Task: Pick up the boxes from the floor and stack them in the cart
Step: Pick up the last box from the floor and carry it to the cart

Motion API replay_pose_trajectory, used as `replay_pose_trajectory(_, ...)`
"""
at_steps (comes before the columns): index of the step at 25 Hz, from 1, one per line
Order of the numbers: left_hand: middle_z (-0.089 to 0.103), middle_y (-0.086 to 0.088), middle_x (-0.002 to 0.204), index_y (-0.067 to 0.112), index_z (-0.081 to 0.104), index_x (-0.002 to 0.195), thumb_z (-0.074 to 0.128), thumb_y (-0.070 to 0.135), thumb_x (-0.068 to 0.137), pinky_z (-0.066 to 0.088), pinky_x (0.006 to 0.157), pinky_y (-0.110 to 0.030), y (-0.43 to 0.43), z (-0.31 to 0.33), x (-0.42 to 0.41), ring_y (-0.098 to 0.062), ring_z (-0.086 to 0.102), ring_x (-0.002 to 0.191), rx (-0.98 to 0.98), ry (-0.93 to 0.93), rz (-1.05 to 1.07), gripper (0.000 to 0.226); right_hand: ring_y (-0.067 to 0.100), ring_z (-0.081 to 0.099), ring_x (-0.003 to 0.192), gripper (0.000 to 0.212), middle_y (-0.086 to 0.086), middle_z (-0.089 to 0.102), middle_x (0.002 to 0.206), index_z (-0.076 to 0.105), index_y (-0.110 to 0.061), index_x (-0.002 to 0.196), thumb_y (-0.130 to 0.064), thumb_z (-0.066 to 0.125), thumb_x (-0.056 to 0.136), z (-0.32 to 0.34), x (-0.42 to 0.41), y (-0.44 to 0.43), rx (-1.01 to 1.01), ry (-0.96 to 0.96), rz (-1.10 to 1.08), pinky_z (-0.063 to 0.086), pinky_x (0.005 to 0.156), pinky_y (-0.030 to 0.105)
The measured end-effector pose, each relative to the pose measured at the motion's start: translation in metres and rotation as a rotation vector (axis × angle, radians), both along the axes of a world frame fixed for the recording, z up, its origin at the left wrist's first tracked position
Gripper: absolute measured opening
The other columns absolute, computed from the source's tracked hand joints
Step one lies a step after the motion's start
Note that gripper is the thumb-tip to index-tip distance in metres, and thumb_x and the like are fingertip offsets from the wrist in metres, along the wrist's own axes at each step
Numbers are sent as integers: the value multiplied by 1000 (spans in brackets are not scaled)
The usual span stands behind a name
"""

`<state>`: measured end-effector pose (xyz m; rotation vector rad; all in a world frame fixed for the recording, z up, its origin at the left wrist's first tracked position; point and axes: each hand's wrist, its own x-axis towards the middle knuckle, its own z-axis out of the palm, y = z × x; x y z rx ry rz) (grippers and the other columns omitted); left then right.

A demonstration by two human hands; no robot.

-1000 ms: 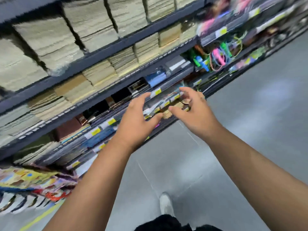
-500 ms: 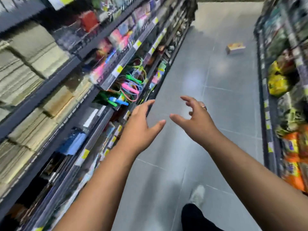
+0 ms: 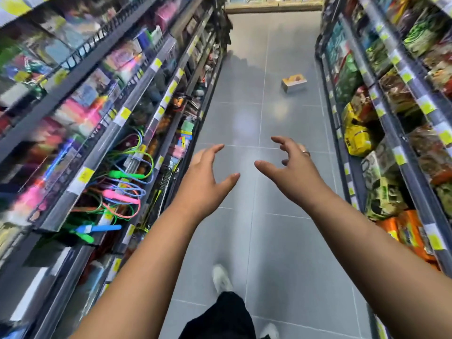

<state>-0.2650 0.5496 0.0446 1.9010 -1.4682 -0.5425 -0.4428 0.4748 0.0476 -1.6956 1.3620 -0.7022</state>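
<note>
At the bottom of the aisle view, a white shoe [image 3: 221, 277] and a dark trouser leg [image 3: 220, 316] show above the grey tiled floor [image 3: 266, 241]. Just ahead, the left hand [image 3: 205, 182] is spread and relaxed, grasping nothing. The right hand [image 3: 293, 172], wearing a ring [image 3: 306, 152], has loosely curved fingers and is also empty. Left shelves [image 3: 80, 177] hold coloured jump ropes [image 3: 122, 192]. Farther on, a small yellow box [image 3: 294, 83] lies on the floor near the right shelves [image 3: 391, 148], well apart from both hands.

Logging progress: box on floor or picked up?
On the floor. The box lies there, well ahead; left hand and right hand hold nothing.
</note>
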Motion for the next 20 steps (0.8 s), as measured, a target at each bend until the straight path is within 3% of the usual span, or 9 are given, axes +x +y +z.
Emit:
replay_pose_trajectory(6, 39, 1, 143, 26, 37, 143, 69, 36, 85, 39, 104, -33, -177, -12, 42, -15, 46, 127, 21, -21, -94, 67, 12, 47, 115, 66, -1, 35, 138, 41, -39, 138, -42, 73, 80, -16, 39, -165, 3, 2, -93, 42, 101, 34)
replay_pose_trajectory(11, 41, -1, 142, 25, 37, 143, 70, 36, 85, 40, 106, -39, -336, -4, 77, -17, 46, 129, 43, -43, -209, 68, 12, 46, 117, 67, 1, 34, 141, 40, -37, 139, -42, 73, 81, -15, 67, -294, 24, -15, -207, 37, 92, 25)
replay_pose_trajectory(20, 39, 3, 145, 30, 34, 145, 68, 40, 86, 42, 104, -38, -610, -17, 69, -14, 46, 128, 74, -10, -284, 69, 15, 51, 112, 68, 2, 35, 142, 39, -36, 140, -43, 72, 81, -37, 53, -550, 46, -9, -297, 40, 89, 27)
